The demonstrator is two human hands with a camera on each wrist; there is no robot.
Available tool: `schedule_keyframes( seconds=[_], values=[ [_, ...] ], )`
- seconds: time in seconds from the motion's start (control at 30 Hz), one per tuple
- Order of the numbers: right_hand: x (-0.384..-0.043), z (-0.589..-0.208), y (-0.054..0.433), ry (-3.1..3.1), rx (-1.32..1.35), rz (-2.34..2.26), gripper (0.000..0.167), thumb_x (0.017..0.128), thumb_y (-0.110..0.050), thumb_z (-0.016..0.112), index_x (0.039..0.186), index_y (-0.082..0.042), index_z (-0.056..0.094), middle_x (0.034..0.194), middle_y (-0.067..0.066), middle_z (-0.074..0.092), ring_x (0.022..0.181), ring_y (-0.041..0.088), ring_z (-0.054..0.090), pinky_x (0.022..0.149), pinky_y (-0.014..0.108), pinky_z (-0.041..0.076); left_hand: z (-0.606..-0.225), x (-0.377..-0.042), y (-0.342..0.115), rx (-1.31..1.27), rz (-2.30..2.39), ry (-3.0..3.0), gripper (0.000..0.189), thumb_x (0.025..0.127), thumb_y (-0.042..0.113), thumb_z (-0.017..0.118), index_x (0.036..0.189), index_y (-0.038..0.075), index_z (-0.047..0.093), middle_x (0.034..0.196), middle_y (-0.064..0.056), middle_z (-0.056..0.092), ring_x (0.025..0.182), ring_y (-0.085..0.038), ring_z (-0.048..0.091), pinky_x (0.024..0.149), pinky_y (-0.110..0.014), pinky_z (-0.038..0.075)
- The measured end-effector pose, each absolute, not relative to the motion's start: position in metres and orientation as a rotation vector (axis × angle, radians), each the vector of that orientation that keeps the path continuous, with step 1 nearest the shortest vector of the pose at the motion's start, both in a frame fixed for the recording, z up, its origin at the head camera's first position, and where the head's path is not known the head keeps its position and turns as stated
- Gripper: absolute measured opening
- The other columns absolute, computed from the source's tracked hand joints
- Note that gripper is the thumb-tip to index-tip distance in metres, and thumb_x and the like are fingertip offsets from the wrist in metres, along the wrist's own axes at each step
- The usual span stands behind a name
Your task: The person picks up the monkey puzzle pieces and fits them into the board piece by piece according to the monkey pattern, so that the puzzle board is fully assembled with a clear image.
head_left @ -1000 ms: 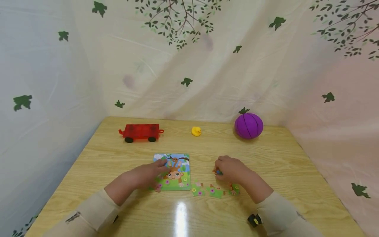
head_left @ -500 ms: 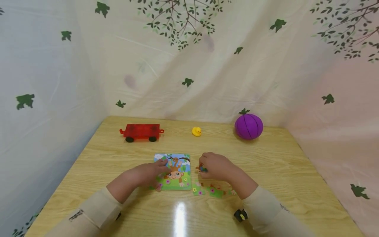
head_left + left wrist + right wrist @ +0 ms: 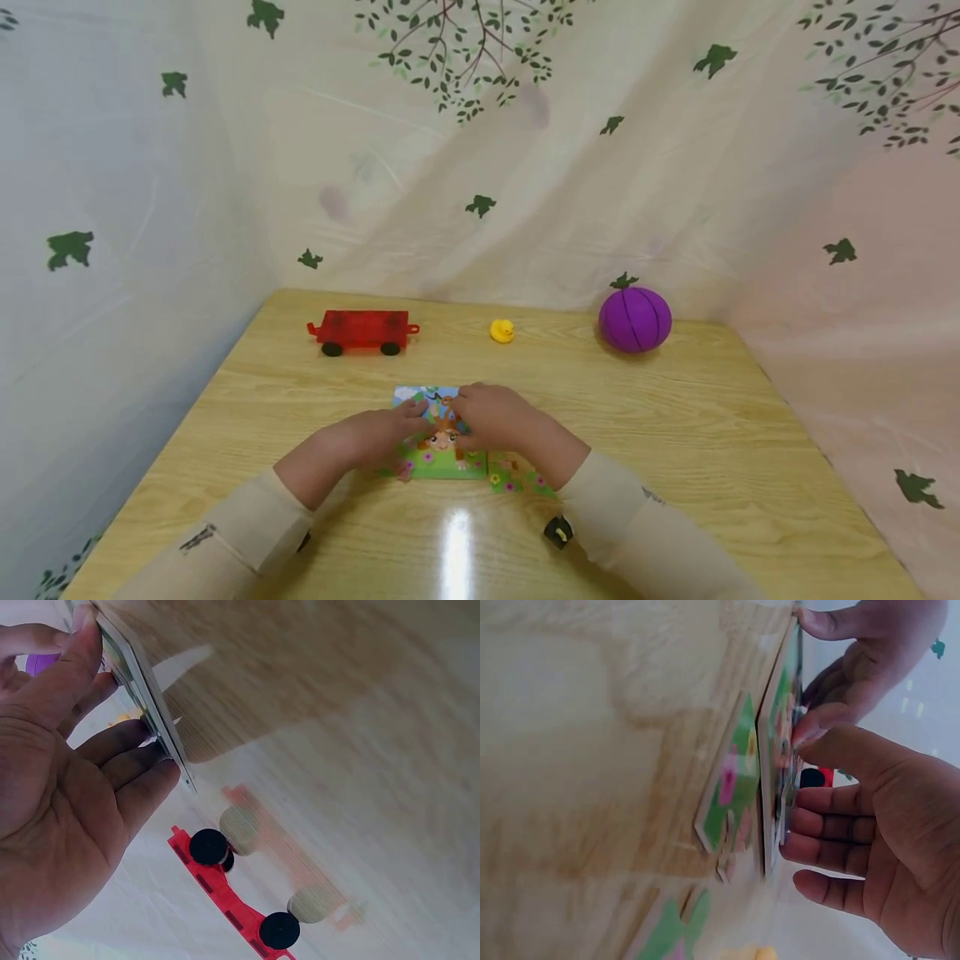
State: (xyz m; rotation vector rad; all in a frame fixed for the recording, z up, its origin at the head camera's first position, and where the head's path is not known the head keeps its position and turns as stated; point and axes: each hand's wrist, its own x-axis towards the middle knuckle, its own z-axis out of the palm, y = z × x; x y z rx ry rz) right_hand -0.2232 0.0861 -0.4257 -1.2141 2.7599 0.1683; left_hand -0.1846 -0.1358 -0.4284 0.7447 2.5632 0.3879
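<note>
A square puzzle board (image 3: 450, 472) with a monkey picture lies on the table. My left hand (image 3: 375, 440) rests on its left side, fingers spread; in the left wrist view the thumb and fingertips lie along the edge of the board (image 3: 154, 705). My right hand (image 3: 495, 417) is over the board's right part, pinching a small puzzle piece (image 3: 783, 814) between thumb and fingers, close to the surface. That hand covers most of the piece and the board's upper right. Flat green puzzle pieces (image 3: 504, 479) lie right of the board, partly under the right forearm.
A red toy wagon (image 3: 363, 331) stands at the back left of the wooden table (image 3: 675, 417). Behind the board sits a yellow rubber duck (image 3: 502, 331), and a purple pumpkin-like ball (image 3: 635, 320) is at the back right. A leaf-printed cloth (image 3: 420, 167) hangs behind.
My right hand has moved left with the puzzle piece, from right of the loose pieces to over the board. The left hand has stayed on the board.
</note>
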Motion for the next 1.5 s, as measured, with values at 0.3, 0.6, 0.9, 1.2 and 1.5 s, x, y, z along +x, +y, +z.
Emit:
schedule_keyframes(
  seconds=[0.3,0.6,0.9,1.2,1.5],
  values=[
    [-0.220,-0.425,0.072,2.736,-1.218,0.165,0.029,0.093,-0.045,0.064,0.109,-0.022,0.073,0.116,-0.004,0.066,0.105,0.015,0.062,0.087,0.032,0.054,-0.426,-0.183,-0.136,0.743,0.406,2.553,0.074,0.082,0.027,0.078,0.148,0.022,0.045,0.165,-0.008,0.015,0.150,-0.032,0.021,0.103,-0.046,0.045],
    [-0.218,-0.424,0.066,2.730,-1.161,0.288,0.033,0.095,-0.043,0.063,0.117,-0.021,0.072,0.134,-0.002,0.061,0.115,0.019,0.061,0.092,0.034,0.054,-0.430,-0.186,-0.137,0.784,0.396,2.555,0.074,0.082,0.028,0.077,0.148,0.019,0.045,0.164,-0.010,0.016,0.150,-0.032,0.020,0.101,-0.044,0.046],
    [-0.216,-0.424,0.059,2.739,-1.146,0.370,0.034,0.096,-0.041,0.062,0.117,-0.016,0.071,0.132,-0.002,0.062,0.113,0.019,0.062,0.091,0.034,0.054,-0.428,-0.185,-0.139,0.759,0.386,2.551,0.074,0.082,0.027,0.077,0.148,0.019,0.046,0.165,-0.009,0.016,0.150,-0.031,0.018,0.105,-0.046,0.044],
    [-0.215,-0.426,0.054,2.759,-1.198,0.487,0.020,0.095,-0.032,0.066,0.106,-0.018,0.075,0.111,-0.002,0.068,0.096,0.017,0.065,0.080,0.031,0.056,-0.427,-0.183,-0.138,0.765,0.406,2.538,0.071,0.081,0.026,0.077,0.146,0.017,0.048,0.165,-0.011,0.015,0.150,-0.033,0.020,0.100,-0.044,0.047],
    [-0.212,-0.418,0.060,2.704,-1.152,0.403,0.018,0.098,-0.028,0.061,0.100,-0.018,0.076,0.106,-0.001,0.069,0.089,0.014,0.065,0.076,0.030,0.056,-0.432,-0.186,-0.141,0.750,0.497,2.567,0.085,0.083,0.026,0.078,0.152,0.008,0.032,0.162,-0.017,0.019,0.139,-0.037,0.040,0.108,-0.050,0.040]
  ],
)
